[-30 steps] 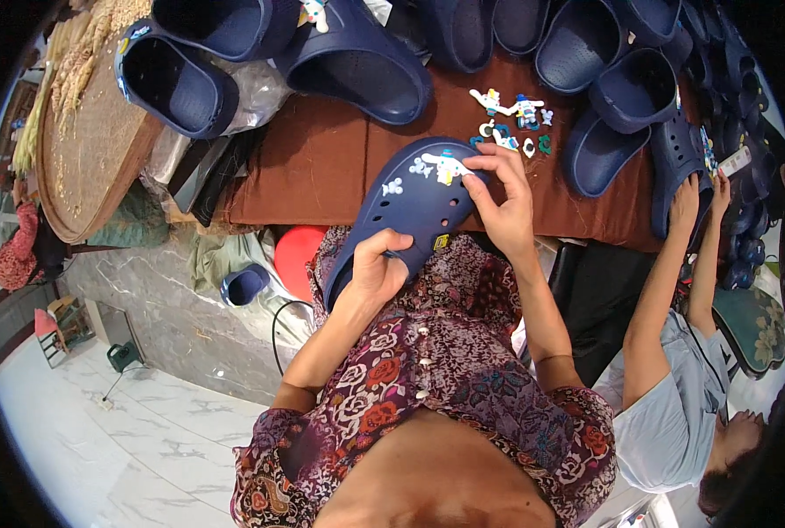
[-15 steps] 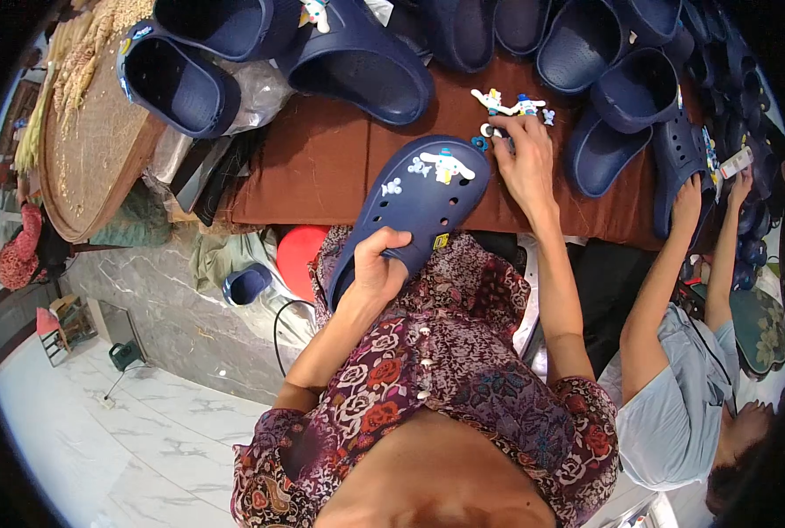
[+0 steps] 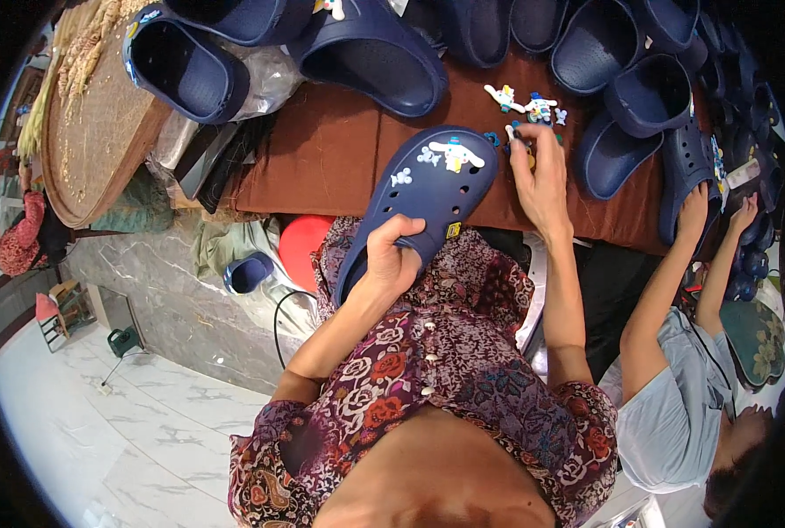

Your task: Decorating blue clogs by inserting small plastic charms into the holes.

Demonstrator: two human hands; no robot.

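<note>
My left hand (image 3: 394, 253) grips a navy blue foam clog (image 3: 436, 189) by its heel side, tilted with its perforated top facing me. Set in the clog's holes are a white long-eared character charm (image 3: 457, 154), pale grey-blue charms (image 3: 401, 177) and a small yellow charm (image 3: 452, 231) at the side. Above the brown cloth, my right hand (image 3: 544, 180) closes thumb and index finger at a small white-and-dark shoe charm (image 3: 510, 133); the fingers partly hide it. Just beyond the fingertips lie more white character charms (image 3: 540, 109) and a blue flower-like charm (image 3: 492, 138).
Navy clogs (image 3: 597, 48) line the far side and right of the brown cloth (image 3: 322, 150). At the right, another person's hands (image 3: 693, 211) handle a clog. A round woven tray (image 3: 93, 150) stands at left; a red stool (image 3: 306, 251) is below the table edge.
My right hand has drawn slightly nearer, its thumb and index finger curling at the white-and-dark charm. The left hand keeps its hold on the clog. The whole view has shifted a little.
</note>
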